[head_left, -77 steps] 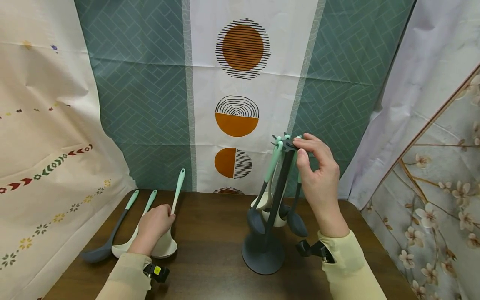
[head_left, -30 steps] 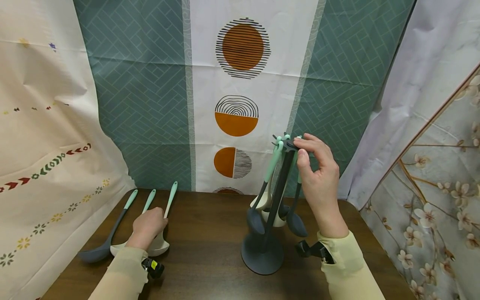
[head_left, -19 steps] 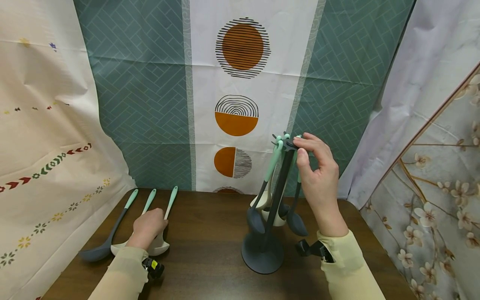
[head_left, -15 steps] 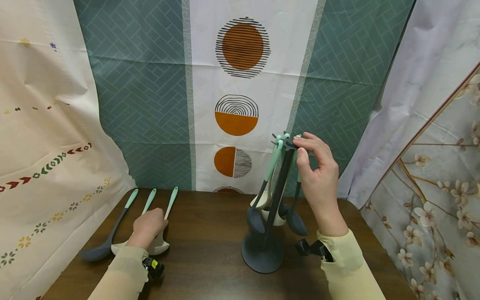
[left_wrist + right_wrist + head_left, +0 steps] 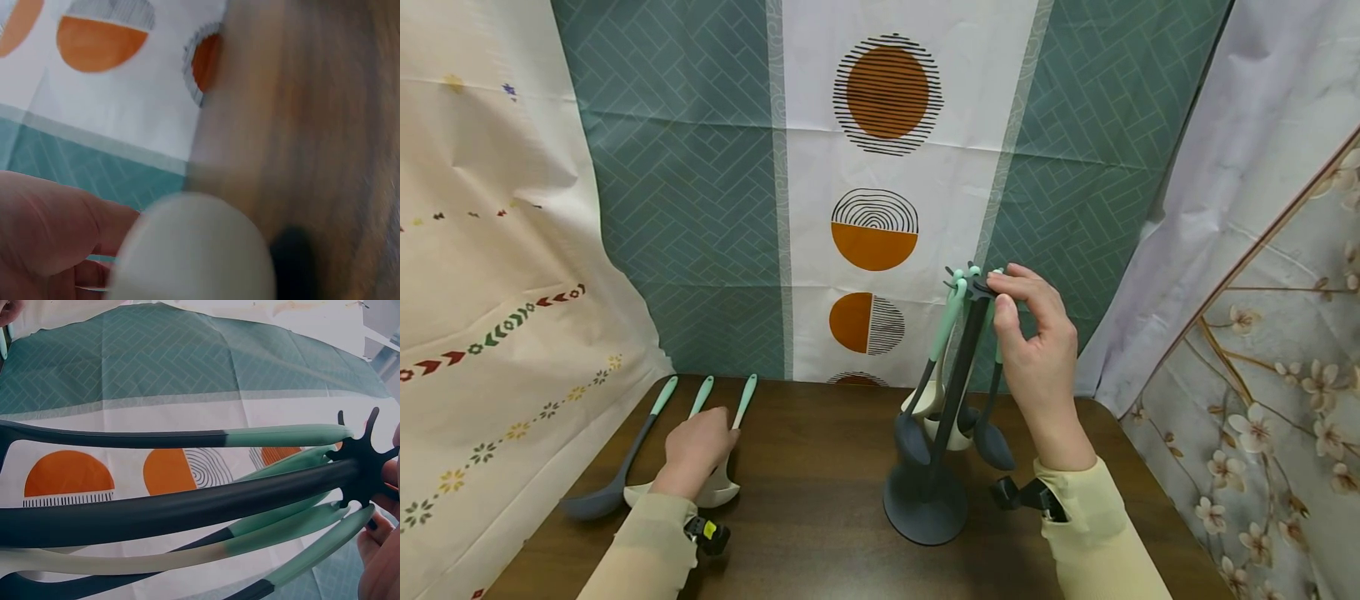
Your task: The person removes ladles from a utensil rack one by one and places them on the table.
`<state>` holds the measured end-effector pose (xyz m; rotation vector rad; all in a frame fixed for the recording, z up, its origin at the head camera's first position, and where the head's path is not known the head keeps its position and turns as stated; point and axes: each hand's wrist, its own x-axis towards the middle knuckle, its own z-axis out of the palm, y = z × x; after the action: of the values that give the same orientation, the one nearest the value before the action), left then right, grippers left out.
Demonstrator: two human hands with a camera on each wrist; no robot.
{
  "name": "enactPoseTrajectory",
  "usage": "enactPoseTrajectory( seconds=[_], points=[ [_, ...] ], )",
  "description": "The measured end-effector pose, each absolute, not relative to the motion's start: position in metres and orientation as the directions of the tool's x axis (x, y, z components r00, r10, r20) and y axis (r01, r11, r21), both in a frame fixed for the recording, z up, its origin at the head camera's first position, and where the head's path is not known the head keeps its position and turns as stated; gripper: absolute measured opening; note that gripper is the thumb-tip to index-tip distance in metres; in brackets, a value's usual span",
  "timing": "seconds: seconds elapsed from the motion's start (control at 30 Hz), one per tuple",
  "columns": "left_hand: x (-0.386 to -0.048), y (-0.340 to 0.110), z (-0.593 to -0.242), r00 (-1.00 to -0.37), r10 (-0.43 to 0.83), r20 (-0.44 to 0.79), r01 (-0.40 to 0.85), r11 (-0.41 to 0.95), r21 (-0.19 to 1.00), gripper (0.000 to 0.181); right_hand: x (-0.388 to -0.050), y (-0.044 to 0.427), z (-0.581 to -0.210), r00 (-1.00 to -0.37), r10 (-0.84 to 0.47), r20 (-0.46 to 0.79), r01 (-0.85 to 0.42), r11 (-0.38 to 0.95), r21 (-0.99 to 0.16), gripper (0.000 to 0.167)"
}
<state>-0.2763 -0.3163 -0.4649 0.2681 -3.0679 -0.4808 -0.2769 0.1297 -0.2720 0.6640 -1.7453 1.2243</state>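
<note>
Shifted the white round-bowled ladle with a mint-green handle (image 5: 744,403) leftward since 2.6 seconds ago, to just beside a similar white ladle (image 5: 702,395) on the brown wood-grain table (image 5: 805,508). Ran its long axis front to back, with the handle pointing toward the teal cloth (image 5: 688,242) and slightly right. Curled the left hand (image 5: 698,446) around its stem, with the bowl nearer the wrist and the tip beyond the fingers. Pinched the hooked top of the upright dark-grey round-based stand (image 5: 957,392) with the right hand (image 5: 1039,342).
</note>
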Motion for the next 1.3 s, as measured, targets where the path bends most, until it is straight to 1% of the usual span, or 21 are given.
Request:
enactPoseTrajectory(
  seconds=[0.3, 0.57, 1.07, 1.3],
  points=[
    [-0.274, -0.290, -0.440, -0.984, -0.124, 0.126, -0.081, 0.948, 0.307, 0.037, -0.279, 0.130, -0.273, -0.464, 0.062, 0.884, -0.811, 0.373, -0.451, 0.026],
    [-0.262, -0.260, -0.417, -0.963, -0.080, 0.257, 0.011, 0.942, 0.335, 0.038, -0.282, 0.131, -0.274, -0.462, 0.068, 0.884, -0.811, 0.372, -0.452, 0.026],
    [-0.252, -0.223, -0.405, -0.917, -0.042, 0.397, 0.130, 0.909, 0.396, 0.034, -0.280, 0.128, -0.273, -0.466, 0.058, 0.883, -0.813, 0.366, -0.453, 0.026],
    [-0.248, -0.202, -0.400, -0.873, -0.029, 0.488, 0.200, 0.889, 0.411, 0.031, -0.282, 0.128, -0.274, -0.455, 0.061, 0.888, -0.818, 0.365, -0.444, 0.026]
  ],
)
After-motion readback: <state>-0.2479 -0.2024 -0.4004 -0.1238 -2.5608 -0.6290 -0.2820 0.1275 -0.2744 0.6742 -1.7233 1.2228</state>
